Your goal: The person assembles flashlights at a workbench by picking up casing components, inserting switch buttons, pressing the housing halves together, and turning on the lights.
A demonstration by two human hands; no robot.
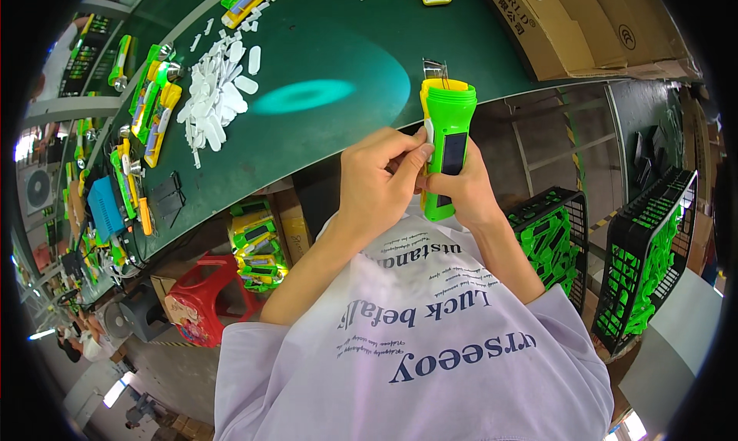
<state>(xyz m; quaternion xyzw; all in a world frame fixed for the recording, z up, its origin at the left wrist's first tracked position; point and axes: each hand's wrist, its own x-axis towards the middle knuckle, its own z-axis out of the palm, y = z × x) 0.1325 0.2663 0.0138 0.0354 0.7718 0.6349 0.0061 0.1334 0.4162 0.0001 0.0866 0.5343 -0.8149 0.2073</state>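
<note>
A green and yellow flashlight body (446, 145) stands almost upright over the table's front edge, its open threaded end up and thin wires with a small metal part (435, 70) showing at the top. My right hand (465, 186) is closed round its lower right side, thumb below the dark panel (453, 153). On the other side, my left hand (380, 176) is pinched against a narrow white plastic strip (429, 128) along the flashlight's side. Its fingertips are partly hidden.
White plastic pieces (211, 107) lie heaped on the green table (338, 64), with flashlight bodies (157, 126) left of them. A cardboard box (569, 26) sits at the far right. Black crates (615, 280) of green parts stand at right, a red stool (207, 295) at left.
</note>
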